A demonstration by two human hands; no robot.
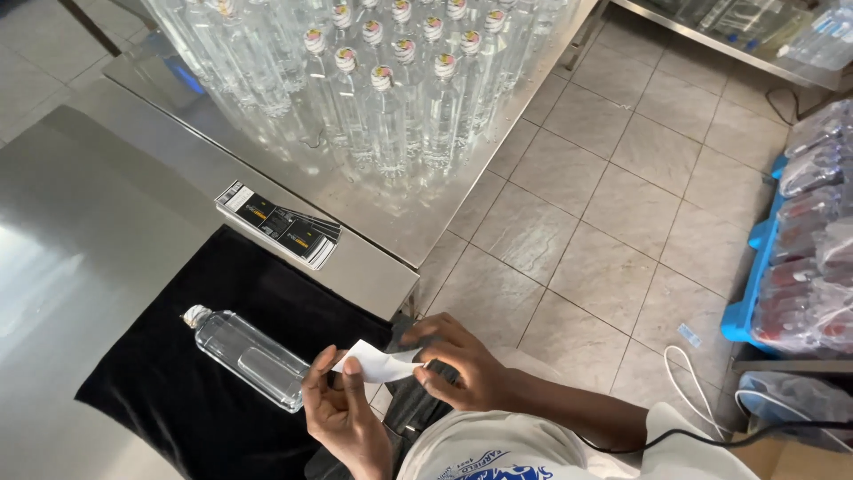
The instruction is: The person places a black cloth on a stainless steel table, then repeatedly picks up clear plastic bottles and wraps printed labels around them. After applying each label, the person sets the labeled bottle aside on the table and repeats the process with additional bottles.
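My left hand (342, 409) and my right hand (458, 360) both pinch a small white label strip (378, 364) between them, just off the table's near corner. A clear plastic bottle (249, 356) with a sealed cap lies on its side on a black cloth (178, 382), its base touching my left hand's fingers. The cloth covers the near part of a steel table (89, 231).
A stack of dark printed labels (280, 224) lies on the steel table behind the cloth. Several upright capped bottles (382, 80) crowd a second steel table beyond. Tiled floor (604, 204) lies to the right, with wrapped bottle packs on blue pallets (800, 249) and a black cable (711, 436).
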